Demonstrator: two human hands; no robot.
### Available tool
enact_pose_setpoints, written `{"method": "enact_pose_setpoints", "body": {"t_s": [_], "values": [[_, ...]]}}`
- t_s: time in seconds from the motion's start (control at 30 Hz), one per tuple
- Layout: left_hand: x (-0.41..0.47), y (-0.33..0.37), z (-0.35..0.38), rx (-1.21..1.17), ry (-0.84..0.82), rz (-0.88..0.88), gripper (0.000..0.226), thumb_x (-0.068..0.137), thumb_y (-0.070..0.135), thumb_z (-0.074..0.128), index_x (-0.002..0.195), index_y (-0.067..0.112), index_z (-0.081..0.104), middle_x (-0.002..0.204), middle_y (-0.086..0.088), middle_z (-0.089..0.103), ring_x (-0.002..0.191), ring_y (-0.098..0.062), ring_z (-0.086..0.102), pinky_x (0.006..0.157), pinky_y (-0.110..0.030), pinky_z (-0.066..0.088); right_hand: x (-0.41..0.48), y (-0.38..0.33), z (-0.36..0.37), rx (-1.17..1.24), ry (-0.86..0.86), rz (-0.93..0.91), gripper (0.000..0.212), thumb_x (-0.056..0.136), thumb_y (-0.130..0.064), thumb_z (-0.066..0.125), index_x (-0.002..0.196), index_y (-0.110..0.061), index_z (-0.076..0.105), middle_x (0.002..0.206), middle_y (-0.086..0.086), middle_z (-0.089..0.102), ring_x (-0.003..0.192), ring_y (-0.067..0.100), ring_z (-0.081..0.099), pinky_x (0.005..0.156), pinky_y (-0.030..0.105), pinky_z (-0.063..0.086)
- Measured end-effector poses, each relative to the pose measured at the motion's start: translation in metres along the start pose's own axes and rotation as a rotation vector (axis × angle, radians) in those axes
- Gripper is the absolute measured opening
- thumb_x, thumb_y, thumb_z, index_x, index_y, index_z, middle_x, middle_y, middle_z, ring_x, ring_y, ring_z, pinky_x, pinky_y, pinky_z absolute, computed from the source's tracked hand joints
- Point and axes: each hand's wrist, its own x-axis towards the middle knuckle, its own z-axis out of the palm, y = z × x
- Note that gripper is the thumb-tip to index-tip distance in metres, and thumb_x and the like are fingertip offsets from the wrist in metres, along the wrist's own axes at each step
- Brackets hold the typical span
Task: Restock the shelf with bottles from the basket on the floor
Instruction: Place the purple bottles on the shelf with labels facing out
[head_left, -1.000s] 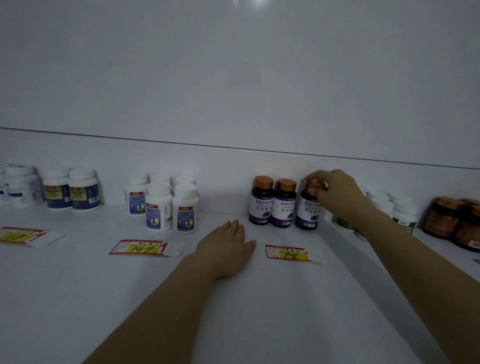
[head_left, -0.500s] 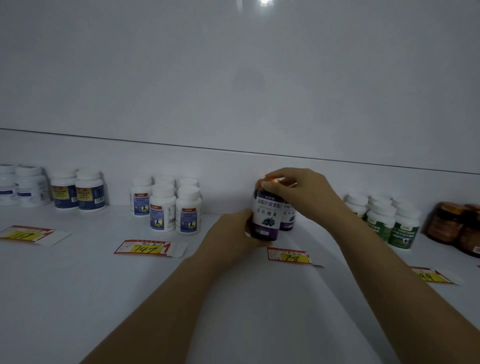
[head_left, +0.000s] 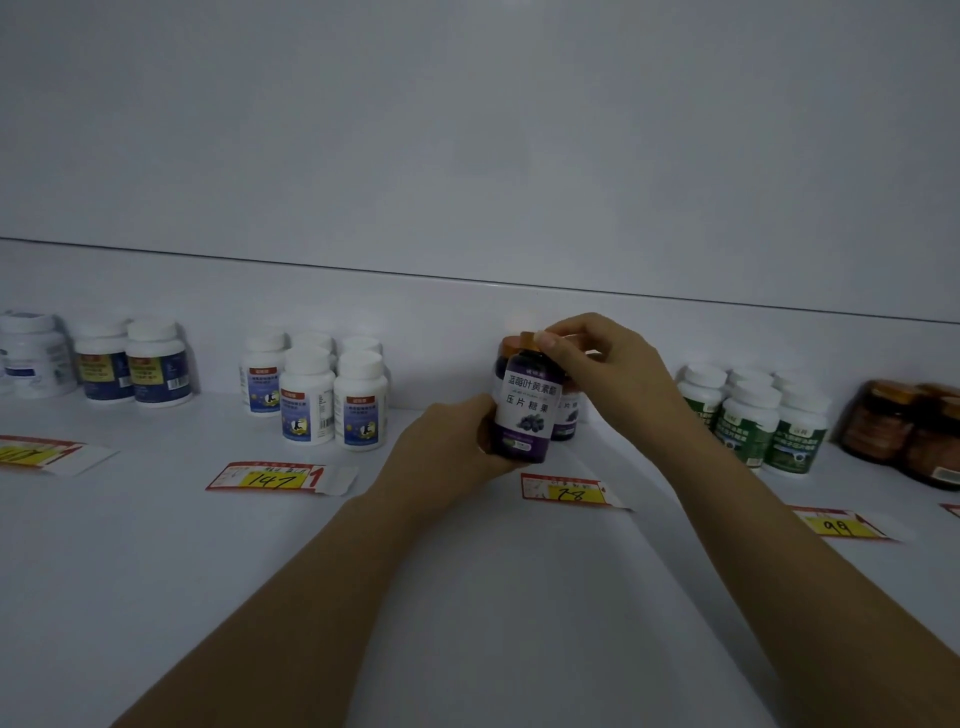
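My left hand (head_left: 451, 451) cups the base and my right hand (head_left: 602, 364) pinches the cap of the purple bottle (head_left: 525, 408), raised above the shelf (head_left: 467, 597) just near of its row mates (head_left: 567, 415), which a careless set-down could topple

Single head-worn view, wide-angle.
Looks forward and slightly down along both forearms onto the white shelf (head_left: 156, 571), close range, facing its back wall (head_left: 467, 156).
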Motion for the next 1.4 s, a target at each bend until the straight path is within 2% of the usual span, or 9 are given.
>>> {"method": "enact_pose_setpoints", "body": {"t_s": [0.2, 0.37, 0.53, 0.67, 0.73, 0.93, 1.07, 1.2, 1.4], "values": [[0.001, 0.003, -0.001, 0.020, 0.010, -0.013, 0.040, 0.079, 0.039, 0.071, 0.105, 0.014, 0.058, 0.099, -0.002, 0.068, 0.087, -0.016, 0.063, 0.081, -0.032, 0.053, -0.001, -0.002, 0.008, 0.093, 0.024, 0.092, 0.032, 0.083, -0.048, 0.064, 0.100, -0.021, 0.059, 0.092, -0.007, 0.066, 0.088, 0.012, 0.064, 0.076, 0.028, 0.055], [0.001, 0.009, -0.001, -0.158, -0.039, -0.052, 0.043, 0.073, 0.038, 0.077, 0.106, 0.023, 0.052, 0.096, 0.012, 0.063, 0.082, 0.000, 0.057, 0.068, -0.004, 0.043, 0.001, -0.003, 0.002, 0.332, 0.063, 0.159, 0.034, 0.078, -0.035, 0.073, 0.103, -0.014, 0.063, 0.090, -0.001, 0.070, 0.086, 0.015, 0.068, 0.083, 0.035, 0.057], [0.006, 0.015, -0.001, -0.392, -0.136, -0.130, 0.055, 0.067, 0.032, 0.082, 0.113, 0.028, 0.052, 0.114, 0.004, 0.065, 0.102, -0.010, 0.061, 0.094, -0.031, 0.050, 0.001, -0.002, -0.003, 0.618, -0.111, 0.164, 0.020, 0.092, -0.016, 0.057, 0.111, -0.010, 0.063, 0.109, 0.009, 0.069, 0.105, 0.023, 0.065, 0.093, 0.033, 0.052], [0.004, 0.013, -0.002, -0.294, -0.031, -0.145, 0.060, 0.062, 0.036, 0.085, 0.107, 0.025, 0.047, 0.097, 0.013, 0.058, 0.083, -0.001, 0.056, 0.065, -0.008, 0.045, -0.001, -0.005, 0.003, 0.462, -0.100, 0.125, 0.024, 0.087, -0.033, 0.064, 0.105, -0.018, 0.062, 0.097, -0.003, 0.071, 0.093, 0.010, 0.066, 0.086, 0.031, 0.055], [0.003, 0.014, -0.002, -0.258, -0.036, -0.160, 0.062, 0.061, 0.038, 0.085, 0.104, 0.024, 0.043, 0.091, 0.015, 0.054, 0.079, -0.001, 0.053, 0.058, -0.007, 0.042, -0.002, -0.005, 0.004, 0.421, -0.043, 0.123, 0.027, 0.083, -0.034, 0.069, 0.103, -0.017, 0.063, 0.092, -0.001, 0.072, 0.092, 0.016, 0.068, 0.087, 0.037, 0.056], [0.004, 0.021, -0.006, -0.537, -0.172, -0.161, 0.047, 0.070, 0.025, 0.080, 0.106, 0.030, 0.050, 0.112, 0.005, 0.065, 0.101, -0.010, 0.062, 0.092, -0.026, 0.049, 0.000, -0.003, -0.005, 0.593, -0.034, 0.109, 0.022, 0.091, -0.016, 0.059, 0.112, -0.012, 0.061, 0.092, -0.002, 0.072, 0.085, 0.009, 0.067, 0.084, 0.032, 0.056], [0.005, 0.019, -0.004, -0.468, -0.098, -0.150, 0.049, 0.066, 0.029, 0.083, 0.100, 0.031, 0.049, 0.105, 0.008, 0.064, 0.096, -0.009, 0.061, 0.087, -0.024, 0.050, 0.000, -0.002, -0.003, 0.591, -0.138, 0.108, 0.021, 0.094, -0.022, 0.054, 0.113, -0.021, 0.061, 0.109, -0.004, 0.069, 0.100, 0.008, 0.063, 0.084, 0.023, 0.050], [0.006, 0.015, 0.000, -0.390, -0.016, -0.184, 0.062, 0.060, 0.033, 0.086, 0.105, 0.022, 0.045, 0.100, 0.007, 0.060, 0.091, -0.009, 0.059, 0.075, -0.018, 0.049, -0.001, 0.000, 0.001, 0.483, -0.153, 0.110, 0.029, 0.089, -0.031, 0.061, 0.117, -0.027, 0.063, 0.113, -0.004, 0.067, 0.104, 0.010, 0.062, 0.086, 0.026, 0.052], [0.005, 0.021, -0.007, -0.612, -0.245, -0.211, 0.051, 0.073, 0.021, 0.078, 0.116, 0.028, 0.052, 0.113, 0.005, 0.066, 0.104, -0.010, 0.062, 0.098, -0.028, 0.046, 0.002, 0.004, -0.008, 0.642, -0.155, 0.147, 0.026, 0.095, -0.014, 0.052, 0.118, -0.015, 0.062, 0.110, 0.002, 0.069, 0.105, 0.016, 0.063, 0.091, 0.032, 0.054]]}}
